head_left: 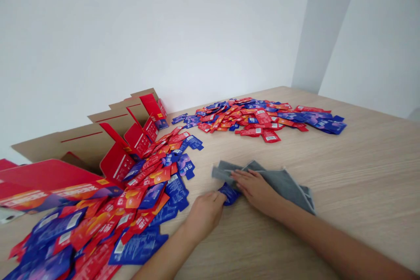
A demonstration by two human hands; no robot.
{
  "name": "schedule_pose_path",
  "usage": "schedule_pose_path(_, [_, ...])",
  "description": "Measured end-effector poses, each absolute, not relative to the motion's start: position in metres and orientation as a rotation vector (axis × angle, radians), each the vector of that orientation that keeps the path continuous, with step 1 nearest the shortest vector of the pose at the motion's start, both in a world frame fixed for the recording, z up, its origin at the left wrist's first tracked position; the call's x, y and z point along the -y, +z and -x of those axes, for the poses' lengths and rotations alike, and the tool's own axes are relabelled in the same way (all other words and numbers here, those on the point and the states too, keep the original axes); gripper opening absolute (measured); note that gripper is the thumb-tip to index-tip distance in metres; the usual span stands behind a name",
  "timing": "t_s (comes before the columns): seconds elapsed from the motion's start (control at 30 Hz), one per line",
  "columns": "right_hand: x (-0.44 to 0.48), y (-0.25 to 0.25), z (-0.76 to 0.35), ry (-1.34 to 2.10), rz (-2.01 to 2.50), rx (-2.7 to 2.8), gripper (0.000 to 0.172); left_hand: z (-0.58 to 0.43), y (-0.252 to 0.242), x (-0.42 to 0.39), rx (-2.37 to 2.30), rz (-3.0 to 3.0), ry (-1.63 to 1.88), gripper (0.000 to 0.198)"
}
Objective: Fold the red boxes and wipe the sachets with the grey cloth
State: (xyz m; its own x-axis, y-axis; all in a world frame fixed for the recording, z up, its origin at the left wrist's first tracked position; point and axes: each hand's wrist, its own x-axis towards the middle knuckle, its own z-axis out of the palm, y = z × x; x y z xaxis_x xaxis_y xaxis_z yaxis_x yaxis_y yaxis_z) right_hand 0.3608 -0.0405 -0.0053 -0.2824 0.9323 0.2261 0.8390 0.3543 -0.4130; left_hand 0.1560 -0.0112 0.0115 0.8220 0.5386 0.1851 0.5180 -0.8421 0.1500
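My left hand [205, 213] is closed on the near edge of a small blue sachet [230, 194] at the front middle of the table. A folded grey cloth [281, 183] lies just beyond and to the right of it. On the cloth rests my right hand [257, 190], its fingers stretched out and pressed flat. The sachet's far part meets the cloth's edge by my right hand; whether it reaches under the cloth I cannot tell.
Red and blue sachets [144, 201] spread along the left of the pale wooden table [357, 170]. Another pile [252, 116] lies at the back. Open red cardboard boxes [118, 162] stand in a row at the left, near the white wall [197, 30].
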Motion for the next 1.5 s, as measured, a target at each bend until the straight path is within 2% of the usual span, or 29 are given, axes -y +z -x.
schedule_pose_path(0.17, [0.024, -0.015, -0.392, 0.117, 1.763, 2.089, 0.042, -0.128, 0.037, -0.028, -1.182, -2.109, 1.07, 0.011])
schedule_pose_path(0.23, [0.027, -0.01, -0.391, 0.117, 1.761, 2.085, 0.04, -0.119, 0.046, -0.046, -1.231, -1.603, 1.379, 0.02])
schedule_pose_path(0.3, [0.032, -0.002, -0.384, 0.154, 1.719, 2.115, 0.038, -0.118, 0.049, -0.059, -1.156, -1.254, 1.501, 0.027])
schedule_pose_path(0.47, [0.041, 0.014, -0.366, 0.292, 1.522, 2.26, 0.041, -0.167, 0.029, -0.068, -1.081, -1.238, 1.093, 0.029])
schedule_pose_path(0.57, [0.044, 0.014, -0.363, 0.332, 1.514, 2.254, 0.043, -0.221, 0.02, -0.082, -1.128, -1.646, 0.901, 0.027])
schedule_pose_path(0.67, [0.045, 0.011, -0.364, 0.386, 1.471, 2.279, 0.048, -0.276, 0.017, -0.109, -1.205, -2.144, 0.769, 0.035])
schedule_pose_path(0.8, [0.044, 0.011, -0.367, 0.473, 1.311, 2.346, 0.052, -0.33, 0.012, -0.147, -1.199, -2.353, 0.624, 0.047])
schedule_pose_path(0.93, [0.044, 0.013, -0.369, 0.5, 1.28, 2.337, 0.047, -0.355, 0.008, -0.172, -1.206, -2.478, 0.496, 0.049])
schedule_pose_path(1.13, [0.045, 0.017, -0.368, 0.45, 1.328, 2.275, 0.041, -0.357, 0.008, -0.172, -1.188, -2.563, 0.45, 0.027])
schedule_pose_path(1.3, [0.04, 0.009, -0.366, 0.377, 1.445, 2.135, 0.039, -0.318, 0.009, -0.154, -1.172, -2.46, 0.513, 0.014])
schedule_pose_path(1.37, [0.034, 0.004, -0.371, 0.297, 1.577, 2.037, 0.04, -0.291, 0.009, -0.149, -1.205, -2.341, 0.535, 0.013])
schedule_pose_path(1.5, [0.019, -0.002, -0.393, 0.291, 1.735, 1.803, 0.039, -0.228, 0.011, -0.128, -1.238, -2.005, 0.486, 0.023])
